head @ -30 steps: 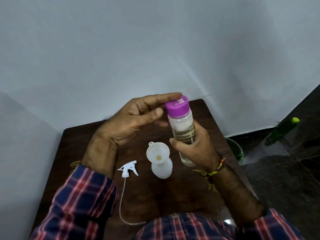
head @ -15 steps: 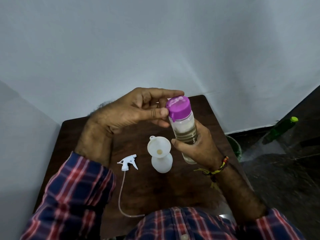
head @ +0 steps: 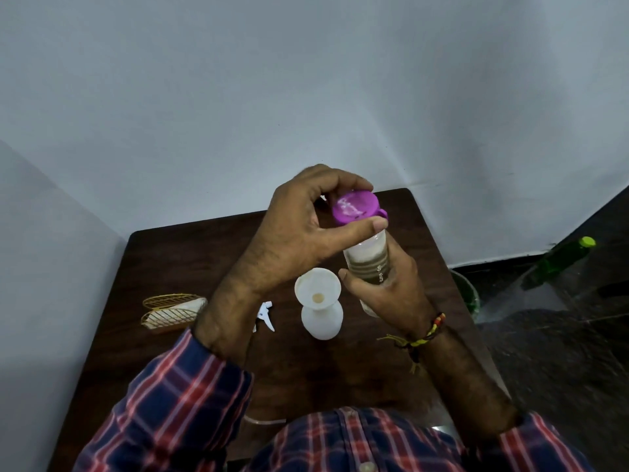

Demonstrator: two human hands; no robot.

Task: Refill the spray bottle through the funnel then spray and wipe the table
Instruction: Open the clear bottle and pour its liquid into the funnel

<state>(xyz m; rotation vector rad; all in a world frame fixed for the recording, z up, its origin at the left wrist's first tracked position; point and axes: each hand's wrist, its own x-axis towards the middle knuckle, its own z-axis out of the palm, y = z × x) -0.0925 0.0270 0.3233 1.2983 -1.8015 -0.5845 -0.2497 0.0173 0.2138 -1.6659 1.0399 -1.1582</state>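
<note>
Refill bottle point(head: 369, 267) is up off the tabletop point(head: 190, 253), right hand point(head: 388, 291) wrapped round its middle, left hand point(head: 306, 226) fingers pinching the purple cap point(head: 355, 206). Looks light, smooth plastic, probably slippery, so grip the body firmly. Funnel point(head: 317, 289) already sits in the white spray bottle point(head: 321, 321) just beside.

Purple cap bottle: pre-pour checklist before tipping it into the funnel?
1. Purple cap off: not ok, still on, left hand gripping it.
2. Refill bottle held firmly: ok, right hand wraps its body.
3. Funnel seated in white spray bottle: ok, upright.
4. Funnel throat clear: cannot tell.
5. Trigger head out of the pour path: ok, lying left of the bottle on the table.
</note>
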